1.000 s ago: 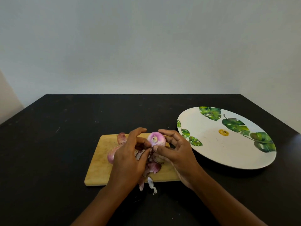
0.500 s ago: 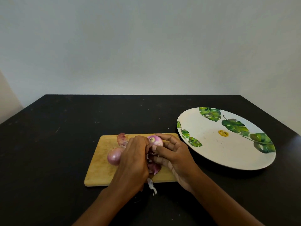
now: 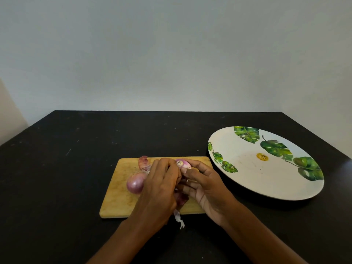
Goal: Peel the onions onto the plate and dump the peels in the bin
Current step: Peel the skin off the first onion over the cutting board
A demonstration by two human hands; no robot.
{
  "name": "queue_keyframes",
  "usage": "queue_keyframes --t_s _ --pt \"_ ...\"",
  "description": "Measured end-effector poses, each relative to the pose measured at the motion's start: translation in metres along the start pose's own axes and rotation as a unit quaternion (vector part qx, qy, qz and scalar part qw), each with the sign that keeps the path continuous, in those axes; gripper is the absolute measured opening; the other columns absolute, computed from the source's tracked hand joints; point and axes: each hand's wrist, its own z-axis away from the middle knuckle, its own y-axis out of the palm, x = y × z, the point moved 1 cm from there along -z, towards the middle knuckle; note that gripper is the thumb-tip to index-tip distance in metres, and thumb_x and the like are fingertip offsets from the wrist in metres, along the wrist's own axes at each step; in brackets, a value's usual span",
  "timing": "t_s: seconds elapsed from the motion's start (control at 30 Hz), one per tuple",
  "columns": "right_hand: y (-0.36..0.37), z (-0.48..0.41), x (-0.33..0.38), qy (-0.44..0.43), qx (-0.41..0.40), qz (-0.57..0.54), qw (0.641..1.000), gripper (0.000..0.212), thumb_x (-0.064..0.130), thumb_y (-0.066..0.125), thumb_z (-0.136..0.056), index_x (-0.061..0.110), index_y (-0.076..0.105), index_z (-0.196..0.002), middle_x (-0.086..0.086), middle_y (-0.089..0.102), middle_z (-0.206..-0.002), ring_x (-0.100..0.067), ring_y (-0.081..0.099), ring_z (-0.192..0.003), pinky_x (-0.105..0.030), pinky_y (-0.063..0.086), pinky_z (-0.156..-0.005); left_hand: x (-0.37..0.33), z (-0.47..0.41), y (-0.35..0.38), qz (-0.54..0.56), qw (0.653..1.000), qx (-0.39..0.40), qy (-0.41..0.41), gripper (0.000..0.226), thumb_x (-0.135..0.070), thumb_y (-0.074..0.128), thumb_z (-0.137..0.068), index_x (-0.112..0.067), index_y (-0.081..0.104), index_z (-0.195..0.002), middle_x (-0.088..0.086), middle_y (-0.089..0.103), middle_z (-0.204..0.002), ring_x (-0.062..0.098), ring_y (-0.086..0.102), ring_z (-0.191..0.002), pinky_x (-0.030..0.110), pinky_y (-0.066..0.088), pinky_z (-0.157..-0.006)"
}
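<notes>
— Half-peeled onion: where?
— Above the far edge of the board, cupped in the curled fingers of the right hand, pinched from the left by the left hand.
— Anything else?
— On the board, just left of the hands, a second onion; beyond it, peels. Just right of the board, on the tabletop, the plate.

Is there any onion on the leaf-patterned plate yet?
No, the plate holds no onion; the unpeeled onion lies on the cutting board.
</notes>
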Motion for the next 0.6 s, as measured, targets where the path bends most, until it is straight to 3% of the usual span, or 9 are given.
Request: queue_keyframes --t_s 0.13,0.2,0.27,0.4,0.5,0.6 --pt "-0.0003 0.0006 0.0007 0.016 0.007 -0.028 0.999 0.057 0.014 0.075 -0.062 0.005 0.064 -0.116 -0.017 0.072 -0.106 -0.026 0.072 -0.093 -0.032 0.059 -0.070 -0.0018 -0.0004 0.0006 0.007 1.000 -0.009 -0.003 0.032 -0.033 0.048 -0.078 -0.017 0.043 -0.105 -0.005 0.042 -0.102 0.007 0.040 -0.087 0.014 0.039 -0.071" --pt "-0.0003 0.0006 0.0007 0.022 0.010 -0.031 0.999 0.055 0.013 0.075 -0.063 0.004 0.063 -0.116 -0.017 0.073 -0.104 -0.026 0.072 -0.091 -0.032 0.059 -0.069 -0.0044 -0.0008 -0.0007 0.042 0.999 -0.017 -0.018 0.021 -0.031 0.043 -0.080 -0.022 0.042 -0.100 -0.002 0.049 -0.095 0.006 0.041 -0.083 0.018 0.042 -0.067" --pt "-0.0011 -0.0001 0.0007 0.022 0.010 -0.040 0.999 0.050 0.011 0.074 -0.067 0.003 0.062 -0.115 -0.017 0.073 -0.102 -0.024 0.073 -0.088 -0.031 0.060 -0.069 -0.0063 -0.0007 -0.0031 0.117 0.992 -0.026 -0.051 0.007 -0.027 0.038 -0.084 -0.033 0.040 -0.088 -0.010 0.049 -0.085 0.007 0.043 -0.077 0.017 0.041 -0.063" --pt "-0.0057 -0.0020 0.0037 -0.013 -0.011 -0.025 1.000 0.033 0.002 0.068 -0.080 0.004 0.061 -0.112 -0.019 0.072 -0.103 -0.027 0.073 -0.088 -0.031 0.060 -0.068 -0.0043 -0.0011 -0.0062 0.176 0.973 -0.067 -0.129 0.028 -0.012 0.050 -0.090 -0.039 0.043 -0.093 -0.014 0.054 -0.090 0.003 0.055 -0.086 0.012 0.045 -0.071" --pt "-0.0075 -0.0016 0.0042 -0.051 -0.025 0.044 0.997 0.037 0.006 0.073 -0.077 0.009 0.061 -0.112 -0.012 0.072 -0.105 -0.024 0.073 -0.091 -0.030 0.059 -0.069 -0.0057 -0.0031 -0.0086 0.189 0.966 -0.074 -0.162 0.042 -0.008 0.065 -0.086 -0.041 0.045 -0.104 -0.018 0.059 -0.098 -0.004 0.058 -0.097 0.006 0.044 -0.079" --pt "-0.0084 -0.0015 0.0013 -0.080 -0.040 0.120 0.989 0.040 0.013 0.077 -0.076 0.014 0.061 -0.112 -0.006 0.073 -0.105 -0.020 0.072 -0.094 -0.033 0.059 -0.075 -0.0076 -0.0017 -0.0090 0.172 0.970 -0.070 -0.155 0.049 -0.005 0.068 -0.081 -0.043 0.047 -0.104 -0.023 0.061 -0.093 -0.010 0.059 -0.095 0.003 0.044 -0.076"
